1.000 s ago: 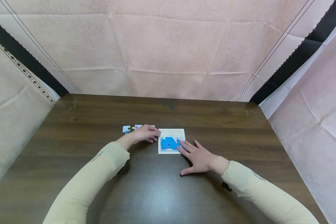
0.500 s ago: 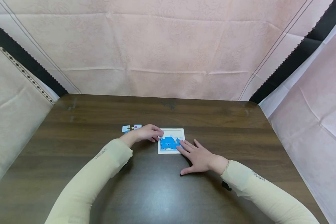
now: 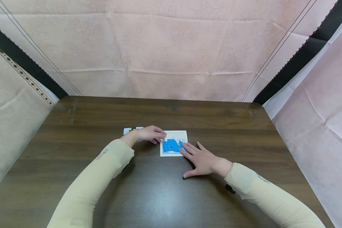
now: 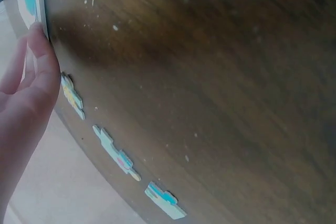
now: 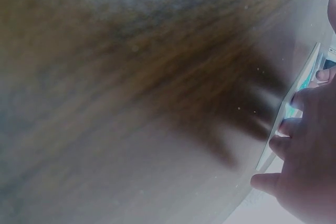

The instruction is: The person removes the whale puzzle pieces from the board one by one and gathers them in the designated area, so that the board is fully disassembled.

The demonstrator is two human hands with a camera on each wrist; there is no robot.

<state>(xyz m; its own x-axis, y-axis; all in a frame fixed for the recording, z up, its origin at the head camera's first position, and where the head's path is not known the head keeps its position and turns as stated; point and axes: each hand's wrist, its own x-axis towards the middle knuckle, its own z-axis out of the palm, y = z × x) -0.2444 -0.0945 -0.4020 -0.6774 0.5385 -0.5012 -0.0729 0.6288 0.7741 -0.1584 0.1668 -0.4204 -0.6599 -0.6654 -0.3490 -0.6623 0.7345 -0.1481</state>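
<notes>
A small white-framed puzzle board [image 3: 171,155] lies flat on the table, with a blue whale picture [image 3: 171,145] in its lower part. At its upper left corner my left hand [image 3: 149,134] has bent fingers over the frame; the fingertips touch the board in the left wrist view. Whether they pinch a piece is hidden. My right hand [image 3: 203,161] rests with spread, straight fingers on the board's lower right side, thumb on the table. Loose puzzle pieces lie in a row left of the board: one piece [image 4: 72,96] near my left hand, a middle piece [image 4: 115,153] and an outer piece [image 4: 165,201].
The brown wooden table [image 3: 171,193] extends all round the board. A pale pink patterned cloth [image 3: 165,47] hangs behind its far edge and along both sides. Light sleeves [image 3: 102,171] cover both forearms.
My left hand has moved slightly right, from beside the board onto its upper left corner, and then stays there. My right hand keeps its place on the board.
</notes>
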